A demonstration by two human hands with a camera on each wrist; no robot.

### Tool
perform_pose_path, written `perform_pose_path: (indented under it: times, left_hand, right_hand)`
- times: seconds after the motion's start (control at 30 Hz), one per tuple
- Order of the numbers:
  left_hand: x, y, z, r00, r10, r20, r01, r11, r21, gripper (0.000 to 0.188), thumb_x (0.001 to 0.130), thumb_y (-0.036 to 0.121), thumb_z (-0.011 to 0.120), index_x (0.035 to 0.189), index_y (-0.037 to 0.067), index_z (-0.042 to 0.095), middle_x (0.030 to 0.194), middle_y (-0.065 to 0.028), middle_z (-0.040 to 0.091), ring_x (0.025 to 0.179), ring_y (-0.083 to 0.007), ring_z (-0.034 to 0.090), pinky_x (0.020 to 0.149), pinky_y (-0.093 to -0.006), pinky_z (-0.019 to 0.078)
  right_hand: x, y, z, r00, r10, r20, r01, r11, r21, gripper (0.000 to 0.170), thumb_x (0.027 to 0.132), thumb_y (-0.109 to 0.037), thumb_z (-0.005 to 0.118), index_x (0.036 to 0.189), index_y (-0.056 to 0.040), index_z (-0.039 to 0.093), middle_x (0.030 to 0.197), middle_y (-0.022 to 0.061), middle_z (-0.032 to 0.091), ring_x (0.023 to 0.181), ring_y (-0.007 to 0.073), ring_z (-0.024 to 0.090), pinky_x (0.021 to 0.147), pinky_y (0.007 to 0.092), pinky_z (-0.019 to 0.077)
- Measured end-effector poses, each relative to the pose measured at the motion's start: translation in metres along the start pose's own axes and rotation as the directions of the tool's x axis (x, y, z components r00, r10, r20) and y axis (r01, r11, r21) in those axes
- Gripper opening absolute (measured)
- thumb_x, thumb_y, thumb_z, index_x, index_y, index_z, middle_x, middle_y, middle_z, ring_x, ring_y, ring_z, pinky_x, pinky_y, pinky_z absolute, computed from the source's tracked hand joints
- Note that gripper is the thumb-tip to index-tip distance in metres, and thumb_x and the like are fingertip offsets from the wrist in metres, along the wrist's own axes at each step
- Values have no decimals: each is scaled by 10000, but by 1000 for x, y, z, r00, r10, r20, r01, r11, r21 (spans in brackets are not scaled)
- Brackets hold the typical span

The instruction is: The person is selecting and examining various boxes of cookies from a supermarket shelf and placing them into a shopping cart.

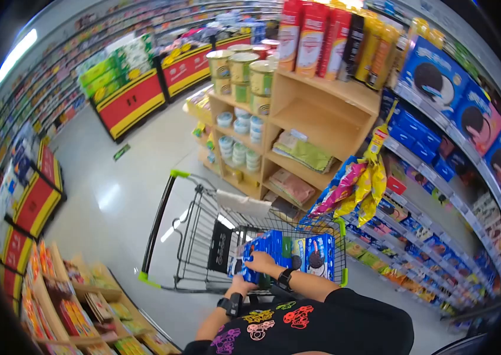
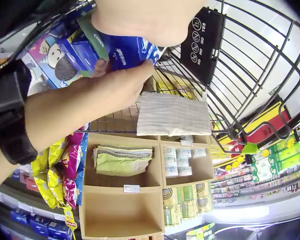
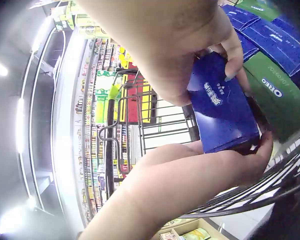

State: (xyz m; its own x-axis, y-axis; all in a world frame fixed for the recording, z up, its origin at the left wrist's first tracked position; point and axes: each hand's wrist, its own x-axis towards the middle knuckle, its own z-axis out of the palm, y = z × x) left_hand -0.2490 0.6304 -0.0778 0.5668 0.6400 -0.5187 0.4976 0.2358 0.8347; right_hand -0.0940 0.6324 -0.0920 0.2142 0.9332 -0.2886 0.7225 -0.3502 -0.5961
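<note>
Over the shopping cart, both hands hold a blue cookie box with white lettering. The right hand grips it from above, thumb and fingers bent about its sides in the right wrist view. At its near end, the left hand holds it with fingers curled round the edge. Beside the box lies a green Oreo box. More blue boxes are packed in the cart, along with a blue Oreo pack showing a large cookie picture.
A pale cloth hangs over the cart's far side, near a black sign. Beyond stands a wooden shelf with cans and folded towels. Yellow snack bags hang at its corner. Cookie shelves line the right; a wooden snack rack stands lower left.
</note>
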Motion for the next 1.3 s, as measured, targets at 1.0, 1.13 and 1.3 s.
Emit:
perform_pose_path:
  times: [1.0,1.13,1.3]
  left_hand:
    - [83,294,405,838,536,101,-489,821,-295,451,888,185,423,1289,44,272,1268,-141,374,1104,-213,419,880,-315,362]
    - [75,364,438,733,658,172,-581,738,-344,451,897,237,397,1296,67,274,1263,-138,396,1082,-202,448,847,-306,377]
    - [64,391,458,719,637,277,-435,724,-536,483,900,339,374,1308,100,269,1247,-135,413,1085,-231,457,853,-325,384]
  right_hand:
    - [-263,294,-457,-92,-162,-983,-5,987,-162,557,659,-82,623,1172,-4,420,1178,176,447,1034,361,446,890,417,361]
    - [-279,301,-520,-82,-284,-955,-138,953,-271,620,611,-68,646,1190,-61,421,1231,162,392,1090,361,387,902,442,335]
    - [-274,302,-555,141,-345,-928,-299,879,-372,637,575,-86,673,1170,-154,459,1220,107,411,1135,345,345,903,447,329]
